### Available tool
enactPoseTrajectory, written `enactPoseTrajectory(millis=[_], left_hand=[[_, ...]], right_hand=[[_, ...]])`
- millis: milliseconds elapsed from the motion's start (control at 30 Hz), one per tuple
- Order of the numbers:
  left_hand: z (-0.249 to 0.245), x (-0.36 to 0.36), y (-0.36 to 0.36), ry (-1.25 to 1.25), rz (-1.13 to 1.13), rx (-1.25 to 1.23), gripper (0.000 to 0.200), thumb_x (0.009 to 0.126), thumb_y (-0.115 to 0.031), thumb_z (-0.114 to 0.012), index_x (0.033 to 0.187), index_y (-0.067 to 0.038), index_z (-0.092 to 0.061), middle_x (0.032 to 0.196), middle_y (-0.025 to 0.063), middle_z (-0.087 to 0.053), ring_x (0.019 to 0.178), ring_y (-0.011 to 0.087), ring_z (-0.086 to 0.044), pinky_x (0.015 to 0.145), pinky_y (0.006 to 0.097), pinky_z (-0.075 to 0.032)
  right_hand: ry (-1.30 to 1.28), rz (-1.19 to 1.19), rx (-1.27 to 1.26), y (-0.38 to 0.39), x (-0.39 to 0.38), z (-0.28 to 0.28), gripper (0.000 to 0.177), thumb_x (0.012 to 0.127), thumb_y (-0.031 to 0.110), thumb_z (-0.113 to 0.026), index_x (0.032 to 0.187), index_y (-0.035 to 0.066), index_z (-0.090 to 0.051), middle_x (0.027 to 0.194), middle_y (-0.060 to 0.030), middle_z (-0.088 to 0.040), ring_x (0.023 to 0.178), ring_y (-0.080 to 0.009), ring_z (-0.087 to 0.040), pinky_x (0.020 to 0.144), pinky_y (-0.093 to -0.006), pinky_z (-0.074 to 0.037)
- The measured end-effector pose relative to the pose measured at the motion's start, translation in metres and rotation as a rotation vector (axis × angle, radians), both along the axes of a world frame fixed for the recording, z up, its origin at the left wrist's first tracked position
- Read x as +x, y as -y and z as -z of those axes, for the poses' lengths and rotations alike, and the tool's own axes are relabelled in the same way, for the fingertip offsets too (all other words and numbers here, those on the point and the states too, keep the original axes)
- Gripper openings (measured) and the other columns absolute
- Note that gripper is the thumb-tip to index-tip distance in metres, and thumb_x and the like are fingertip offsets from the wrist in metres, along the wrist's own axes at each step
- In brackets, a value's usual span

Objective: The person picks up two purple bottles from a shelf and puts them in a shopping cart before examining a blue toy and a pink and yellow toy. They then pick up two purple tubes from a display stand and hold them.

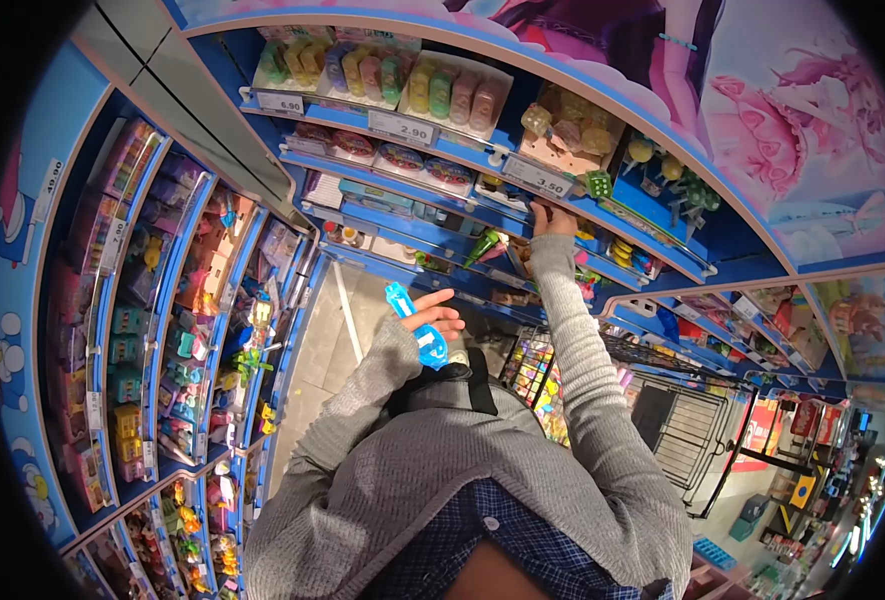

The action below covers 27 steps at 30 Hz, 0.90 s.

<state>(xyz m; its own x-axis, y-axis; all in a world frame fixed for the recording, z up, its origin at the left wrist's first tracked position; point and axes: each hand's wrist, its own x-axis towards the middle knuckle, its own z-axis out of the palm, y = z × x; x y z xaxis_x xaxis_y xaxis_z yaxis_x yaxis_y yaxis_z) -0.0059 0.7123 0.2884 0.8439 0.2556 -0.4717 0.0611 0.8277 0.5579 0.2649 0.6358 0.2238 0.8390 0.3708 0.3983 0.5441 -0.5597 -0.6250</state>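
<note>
Around: shelves are wrapping you on two sides. The front shelf [432,222] is sitting straight ahead, and the side rack [172,330] of small packs is running down your left.
Above: trays [459,95] of coloured items are sitting on the top tier, and the 3.50 tag [536,177] is hanging just over your right hand.
Below right: a wire cart [677,420] is standing near your right elbow, apart from both hands.
In the way: the shelf lip is covering your right fingertips. A green toy [484,245] is lying on the tier just left of that wrist. Nothing is sitting between your left hand and the shelf.
Toy: the blue toy [414,325] is sitting in your left hand, in the air short of the front shelf, with its tip pointing up and left.
Left hand [440,315]: you're holding it raised at chest height with the elbow bent. The fingers are curling around the toy's lower end and the thumb is sticking out on top.
Right hand [552,220]: you're stretching the arm nearly straight up to the shelf edge, palm toward the goods. I can't tell whether the fingers are gripping anything.
Chest: a black strap [480,385] is crossing your grey sweater.
</note>
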Motion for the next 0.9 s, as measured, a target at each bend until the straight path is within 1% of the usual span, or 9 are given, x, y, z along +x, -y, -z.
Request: enactPoseTrajectory(millis=[133, 233, 333, 400, 533, 633, 700, 833, 900], left_hand=[[0.004, 0.0, 0.0, 0.023, 0.009, -0.03, 0.035, 0.082, -0.009, -0.044, 0.116, 0.0, -0.041, 0.093, 0.0112, -0.054, 0.089, 0.0224, -0.055, 0.076, 0.0298, -0.048], [0.001, 0.001, 0.0, -0.006, 0.019, -0.037, 0.036, 0.081, -0.007, -0.044, 0.117, 0.0, -0.041, 0.092, 0.0117, -0.054, 0.089, 0.0226, -0.055, 0.076, 0.0299, -0.048], [0.0, 0.002, -0.001, -0.012, 0.024, -0.047, 0.037, 0.081, -0.007, -0.045, 0.117, 0.0, -0.04, 0.092, 0.0122, -0.054, 0.089, 0.0229, -0.055, 0.076, 0.0304, -0.048], [-0.004, 0.001, -0.001, 0.003, 0.018, -0.054, 0.037, 0.08, -0.007, -0.045, 0.117, 0.0, -0.04, 0.092, 0.0124, -0.054, 0.089, 0.0231, -0.055, 0.076, 0.0306, -0.048], [-0.002, 0.001, -0.001, -0.013, 0.024, -0.052, 0.038, 0.08, -0.006, -0.046, 0.117, 0.001, -0.04, 0.092, 0.0126, -0.054, 0.089, 0.0234, -0.055, 0.076, 0.0308, -0.048], [-0.001, 0.0, -0.001, -0.015, 0.03, -0.056, 0.039, 0.079, -0.006, -0.046, 0.117, 0.001, -0.039, 0.091, 0.0126, -0.054, 0.089, 0.0237, -0.055, 0.076, 0.0312, -0.048], [0.0, 0.0, -0.001, -0.014, 0.027, -0.062, 0.039, 0.079, -0.006, -0.046, 0.117, 0.001, -0.039, 0.091, 0.0125, -0.054, 0.089, 0.0238, -0.055, 0.075, 0.0313, -0.048], [0.004, -0.002, 0.0, 0.003, 0.015, -0.091, 0.04, 0.078, -0.005, -0.046, 0.117, 0.0, -0.039, 0.09, 0.0121, -0.054, 0.089, 0.0242, -0.055, 0.074, 0.0316, -0.048], [0.001, -0.003, 0.001, -0.004, 0.017, -0.089, 0.04, 0.078, -0.005, -0.046, 0.117, 0.0, -0.04, 0.09, 0.0121, -0.054, 0.089, 0.0243, -0.055, 0.074, 0.0317, -0.048]], right_hand=[[-0.053, 0.019, 0.048, 0.002, 0.0, 0.0, 0.017, 0.071, 0.014, -0.06, 0.08, 0.0, -0.061, 0.074, -0.0169, -0.06, 0.067, -0.0328, -0.056, 0.066, -0.0349, -0.044], [-0.156, 0.045, 0.077, 0.005, 0.003, 0.001, 0.019, 0.072, 0.018, -0.061, 0.076, -0.001, -0.062, 0.073, -0.0165, -0.061, 0.068, -0.0305, -0.058, 0.065, -0.0358, -0.044], [-0.115, 0.047, -0.02, 0.006, 0.006, 0.001, 0.021, 0.072, 0.02, -0.062, 0.075, -0.001, -0.062, 0.071, -0.0168, -0.06, 0.067, -0.0294, -0.058, 0.064, -0.0354, -0.044], [-0.231, 0.089, -0.063, 0.007, 0.004, -0.001, 0.024, 0.072, 0.021, -0.062, 0.076, -0.003, -0.061, 0.071, -0.0173, -0.061, 0.066, -0.0282, -0.058, 0.064, -0.0346, -0.044], [-0.272, 0.066, -0.052, 0.01, 0.002, -0.006, 0.027, 0.072, 0.022, -0.062, 0.077, -0.004, -0.06, 0.073, -0.0176, -0.061, 0.067, -0.0273, -0.058, 0.064, -0.0337, -0.044], [-0.191, 0.052, -0.075, 0.009, 0.0, -0.008, 0.022, 0.073, 0.019, -0.06, 0.078, -0.003, -0.059, 0.073, -0.0177, -0.06, 0.07, -0.0311, -0.057, 0.063, -0.0363, -0.044], [-0.133, 0.021, 0.007, 0.008, 0.001, -0.008, 0.023, 0.074, 0.018, -0.06, 0.078, -0.004, -0.06, 0.075, -0.0164, -0.061, 0.069, -0.0265, -0.058, 0.065, -0.0333, -0.044], [-0.205, 0.048, -0.045, 0.005, 0.012, 0.008, 0.016, 0.075, 0.011, -0.058, 0.082, -0.003, -0.059, 0.077, -0.0154, -0.061, 0.07, -0.0253, -0.058, 0.066, -0.0319, -0.044], [-0.11, 0.003, 0.117, 0.004, 0.018, 0.02, 0.014, 0.074, 0.003, -0.057, 0.087, -0.003, -0.057, 0.08, -0.0146, -0.061, 0.071, -0.0244, -0.058, 0.066, -0.0302, -0.044]])
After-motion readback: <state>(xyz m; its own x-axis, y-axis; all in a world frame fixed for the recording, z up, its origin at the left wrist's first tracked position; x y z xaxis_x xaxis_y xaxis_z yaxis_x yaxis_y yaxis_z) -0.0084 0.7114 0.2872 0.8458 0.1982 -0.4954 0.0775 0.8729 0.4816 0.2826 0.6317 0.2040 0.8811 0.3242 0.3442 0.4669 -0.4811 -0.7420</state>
